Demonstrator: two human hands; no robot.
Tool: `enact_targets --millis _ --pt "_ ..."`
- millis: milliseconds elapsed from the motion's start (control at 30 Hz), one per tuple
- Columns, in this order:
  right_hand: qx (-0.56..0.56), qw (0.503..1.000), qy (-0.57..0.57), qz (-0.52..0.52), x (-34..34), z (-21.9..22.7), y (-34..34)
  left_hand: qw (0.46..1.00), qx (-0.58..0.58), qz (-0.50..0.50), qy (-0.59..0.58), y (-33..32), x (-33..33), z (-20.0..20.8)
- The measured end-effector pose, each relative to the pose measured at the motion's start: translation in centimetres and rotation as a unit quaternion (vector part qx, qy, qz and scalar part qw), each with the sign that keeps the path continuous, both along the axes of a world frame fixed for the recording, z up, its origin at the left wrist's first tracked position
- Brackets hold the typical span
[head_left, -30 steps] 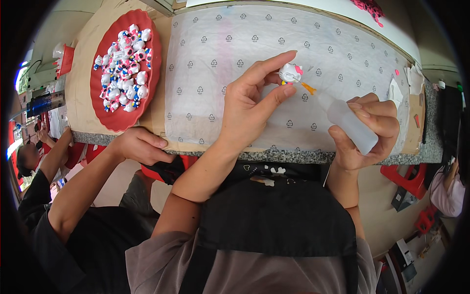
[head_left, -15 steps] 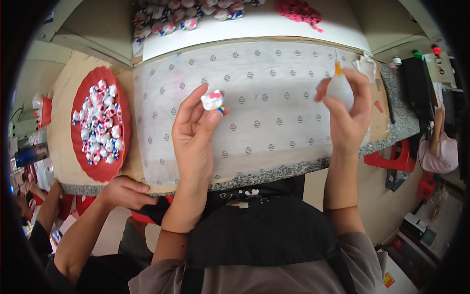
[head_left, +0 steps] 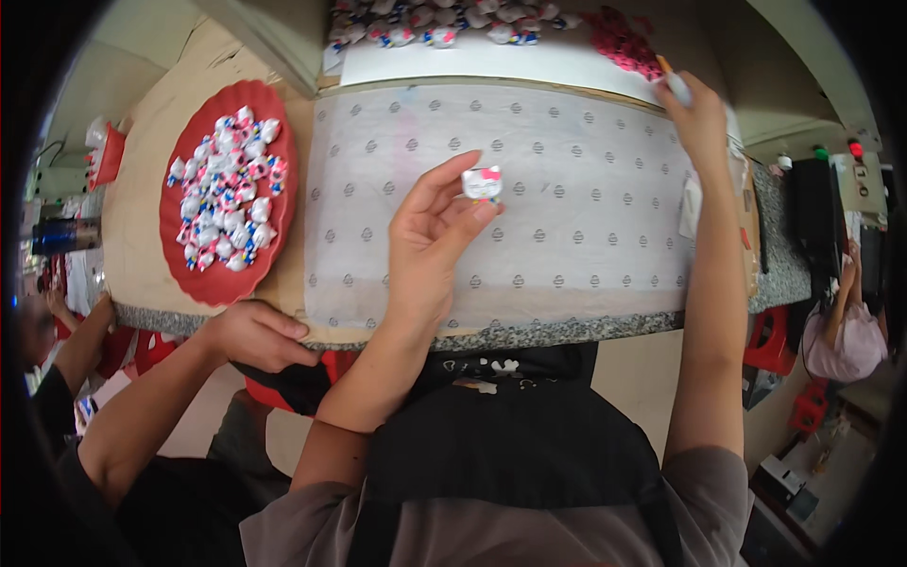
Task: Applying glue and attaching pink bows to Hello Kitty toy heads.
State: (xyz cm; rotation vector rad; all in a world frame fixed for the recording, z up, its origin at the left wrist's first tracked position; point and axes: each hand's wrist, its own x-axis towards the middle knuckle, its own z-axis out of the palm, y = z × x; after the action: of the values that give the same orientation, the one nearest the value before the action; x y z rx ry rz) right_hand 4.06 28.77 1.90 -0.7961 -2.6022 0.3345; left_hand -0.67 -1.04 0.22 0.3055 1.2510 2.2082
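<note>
**Small cat figure pinched over the patterned sheet**

A small white cat-shaped figure with a pink bow (head_left: 482, 182) is pinched between the thumb and fingertips of the left hand (head_left: 430, 236), which is closed on it and raised above the work surface. The figure is held over the middle of a translucent white sheet printed with small grey marks (head_left: 567, 246), which is spread across the table.

The right hand (head_left: 697, 118) is stretched out to the far right corner of that sheet. A small white squeeze bottle with an orange tip (head_left: 673, 83) is gripped in it, the tip pointed away from the person; the fingers are wrapped about the bottle, much of which is hidden by the hand.

Left of the sheet, a round red plate (head_left: 203, 283) is set on brown cardboard (head_left: 142, 180) and is heaped with many more small white figures (head_left: 227, 194). Along the far edge of the table, behind a white board (head_left: 472, 64), a further row of like figures (head_left: 444, 21) is laid, with a cluster of small pink pieces (head_left: 624, 42) just beside it on the right.

The speckled grey stone edge of the table (head_left: 567, 333) is seen nearest the person. At the lower left, the table edge is touched by another person's hand (head_left: 255, 335), just below the red plate.
</note>
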Motion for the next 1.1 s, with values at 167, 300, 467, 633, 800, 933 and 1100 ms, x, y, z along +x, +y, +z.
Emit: enact_targets --millis 167,300,467,633,800,933,1100 --pt "-0.377 0.901 0.177 0.123 3.2 2.5 -9.8 0.999 -0.012 -0.014 0.03 -0.3 0.1 -0.2" --pt "-0.538 0.794 0.243 0.143 4.4 1.5 -15.7 0.997 -0.028 -0.015 0.075 0.0 0.4 -0.2" --pt "-0.597 0.75 0.239 0.153 3.8 0.1 -17.5 0.984 -0.072 -0.018 0.161 0.3 0.7 -0.6" --pt "-0.6 0.744 0.241 0.167 3.9 -0.2 -17.4 0.948 -0.129 0.022 0.291 0.6 0.9 -0.8" --pt "-0.578 0.765 0.241 0.153 3.8 -0.5 -17.1 0.933 -0.136 0.017 0.332 0.9 0.9 -0.9" --pt "-0.56 0.775 0.249 0.156 3.9 -0.8 -17.1 0.943 -0.116 0.007 0.312 0.9 1.0 -0.6" --pt "-0.536 0.786 0.261 0.164 3.8 -1.5 -17.1 0.966 -0.088 -0.031 0.24 0.5 0.9 -0.1"
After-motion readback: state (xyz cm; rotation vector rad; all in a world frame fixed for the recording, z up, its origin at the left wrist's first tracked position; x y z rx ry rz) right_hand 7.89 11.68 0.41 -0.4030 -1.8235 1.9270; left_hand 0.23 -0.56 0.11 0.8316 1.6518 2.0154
